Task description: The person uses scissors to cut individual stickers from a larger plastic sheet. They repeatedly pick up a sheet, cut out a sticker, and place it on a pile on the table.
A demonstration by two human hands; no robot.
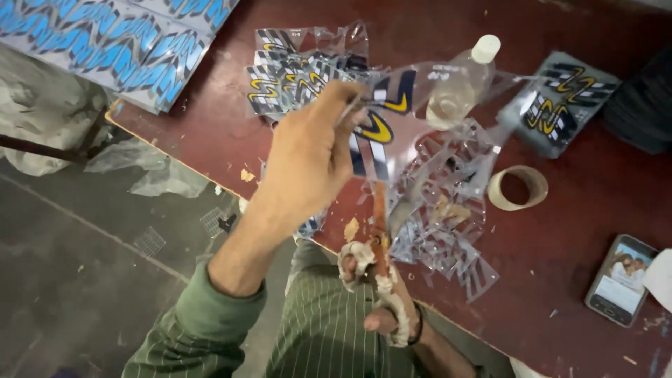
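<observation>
Dark red and scuffed, the worktable (581, 210) fills the right of the view, its edge running diagonally above a grey floor (70, 280). Blue zigzag sticker sheets (119, 42) lie at the far left corner. A pile of yellow-and-black decals (294, 77) and a heap of clear cut-out film scraps (441, 224) crowd the middle — the scraps partly hidden behind the raised sheet. A second decal stack (556, 101) sits at the right, beside a clear plastic bottle (458, 87) with a white cap. Nearer lie a cardboard tape core (518, 187) and a phone (619, 280).

The left hand (308, 161) pinches a transparent decal sheet (381, 129), printed with yellow and black curves, held up over the table. The right hand (388, 315) is closed through the cloth-wrapped handles of scissors (380, 238), blades touching the sheet's lower edge.
</observation>
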